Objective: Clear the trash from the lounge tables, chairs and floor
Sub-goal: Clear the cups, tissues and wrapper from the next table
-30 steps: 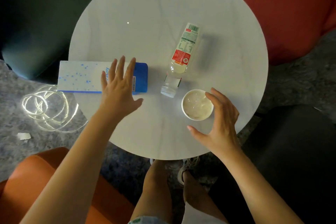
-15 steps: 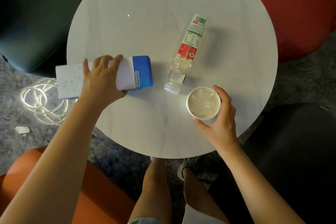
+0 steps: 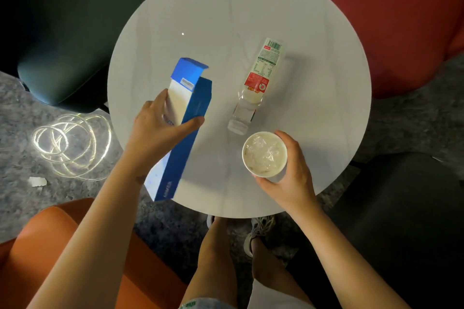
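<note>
My left hand (image 3: 160,125) grips a long blue and white cardboard box (image 3: 183,130), lifted and tilted above the round white table (image 3: 226,20), its open flap pointing away from me. My right hand (image 3: 288,173) holds a white paper cup (image 3: 264,153) with crumpled clear plastic inside, near the table's front edge. A plastic bottle (image 3: 258,83) with a red and white label lies on its side on the table, between the box and the cup, cap end toward me.
A coiled glowing cord (image 3: 70,143) and a small white paper scrap (image 3: 37,181) lie on the grey carpet at left. Around the table stand a dark green chair (image 3: 62,32), a red chair (image 3: 401,20), a black chair (image 3: 401,208) and an orange seat (image 3: 50,233).
My left hand closed on the box, lifted it off the table and swung it upright toward the middle. My right hand closed around the cup and raised it slightly.
</note>
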Demonstrator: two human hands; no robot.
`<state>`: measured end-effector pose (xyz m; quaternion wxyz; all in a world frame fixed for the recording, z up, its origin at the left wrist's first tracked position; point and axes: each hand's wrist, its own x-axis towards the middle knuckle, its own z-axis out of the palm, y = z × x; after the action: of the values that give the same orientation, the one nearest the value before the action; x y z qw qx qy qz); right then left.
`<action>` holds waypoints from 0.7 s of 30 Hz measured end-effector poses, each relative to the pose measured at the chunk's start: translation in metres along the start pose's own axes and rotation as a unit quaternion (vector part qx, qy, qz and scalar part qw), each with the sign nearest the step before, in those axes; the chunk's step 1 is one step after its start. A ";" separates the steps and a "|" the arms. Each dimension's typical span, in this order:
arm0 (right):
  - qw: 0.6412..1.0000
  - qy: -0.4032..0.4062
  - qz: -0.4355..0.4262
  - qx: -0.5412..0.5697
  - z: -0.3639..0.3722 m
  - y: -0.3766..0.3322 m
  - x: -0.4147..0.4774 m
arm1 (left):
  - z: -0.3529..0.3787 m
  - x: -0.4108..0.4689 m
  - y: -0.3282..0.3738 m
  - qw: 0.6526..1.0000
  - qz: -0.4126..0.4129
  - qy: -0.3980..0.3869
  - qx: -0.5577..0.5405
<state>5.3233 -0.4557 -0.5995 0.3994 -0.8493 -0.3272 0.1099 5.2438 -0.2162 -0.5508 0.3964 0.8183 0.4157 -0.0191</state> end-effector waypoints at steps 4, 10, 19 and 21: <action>1.000 0.005 -0.017 0.019 -0.006 -0.011 0.003 | -0.007 -0.012 0.013 0.947 -0.069 -0.153 -0.273; 0.997 -0.008 0.000 0.077 -0.017 -0.036 0.014 | 0.008 -0.033 0.033 0.887 -0.086 -0.232 -0.389; 0.997 -0.023 -0.005 0.068 -0.030 -0.044 0.017 | 0.018 -0.050 0.055 0.921 -0.128 -0.220 -0.296; 0.997 -0.020 0.001 0.073 -0.030 -0.044 0.015 | 0.018 -0.052 0.056 0.922 -0.114 -0.228 -0.290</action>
<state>5.3273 -0.4436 -0.5458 0.4538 -0.8160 -0.3248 0.1507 5.2542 -0.2819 -0.5088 0.6958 0.5881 0.3919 -0.1282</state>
